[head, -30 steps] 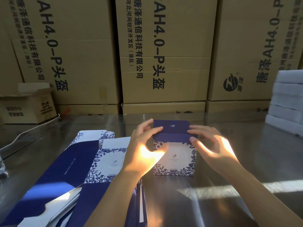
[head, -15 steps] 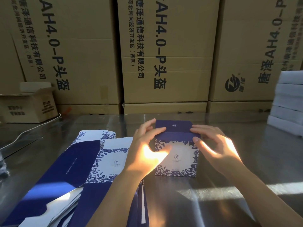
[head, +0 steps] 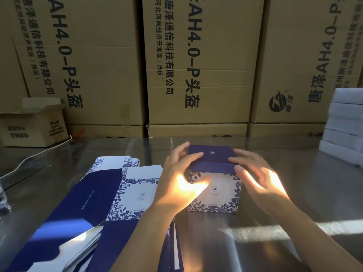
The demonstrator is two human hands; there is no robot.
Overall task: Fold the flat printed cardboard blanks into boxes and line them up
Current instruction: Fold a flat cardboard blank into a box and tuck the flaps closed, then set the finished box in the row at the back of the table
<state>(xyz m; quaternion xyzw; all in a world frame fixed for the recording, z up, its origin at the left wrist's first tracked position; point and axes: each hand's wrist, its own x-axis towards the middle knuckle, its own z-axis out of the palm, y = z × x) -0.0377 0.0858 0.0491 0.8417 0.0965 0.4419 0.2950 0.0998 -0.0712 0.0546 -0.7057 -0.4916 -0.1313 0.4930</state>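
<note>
A folded box [head: 215, 191], white with blue flower print and a dark blue lid, stands upright on the steel table [head: 294, 193]. My left hand [head: 176, 185] holds its left side, fingers curved over the lid's left edge. From the other side my right hand [head: 259, 181] holds it, fingers on the lid's top and thumb at the front flap. A pile of flat printed blanks [head: 102, 203] lies to the left of the box, partly under my left forearm.
Big brown cartons [head: 196, 65] form a wall behind the table. A small open carton [head: 35, 126] stands at the back left, with a thin cable [head: 39, 154] running from it. White foam blocks [head: 345, 124] are stacked at the right edge.
The dark blue lid has come down flatter onto the box. Both hands stay on it, fingers shifted slightly along the lid's edges.
</note>
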